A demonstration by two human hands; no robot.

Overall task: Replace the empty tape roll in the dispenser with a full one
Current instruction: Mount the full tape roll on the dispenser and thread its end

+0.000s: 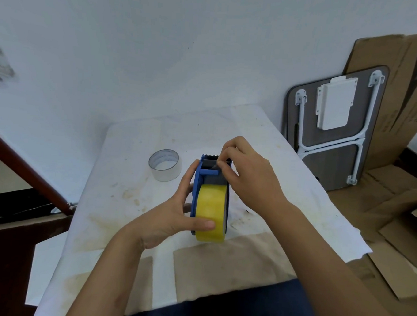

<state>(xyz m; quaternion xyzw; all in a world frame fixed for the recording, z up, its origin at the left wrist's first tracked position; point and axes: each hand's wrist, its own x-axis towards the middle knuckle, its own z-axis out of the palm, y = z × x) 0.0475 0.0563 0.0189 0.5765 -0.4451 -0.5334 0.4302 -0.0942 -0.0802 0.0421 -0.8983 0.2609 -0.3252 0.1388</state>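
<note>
A blue tape dispenser [198,181] stands on the table [128,167], with a full yellow tape roll [211,207] seated in it. My left hand [174,216] grips the dispenser's left side, thumb lying across the yellow roll. My right hand [245,174] reaches over the dispenser's far end and pinches the loose tape end just behind the serrated cutter [211,156]. The empty clear tape roll [165,164] stands apart on the table, to the left of the dispenser.
White stained paper covers the table, which ends close on the right. A folded table [331,131] and cardboard sheets [395,193] lean against the wall at the right. A dark wooden rail [26,171] runs along the left.
</note>
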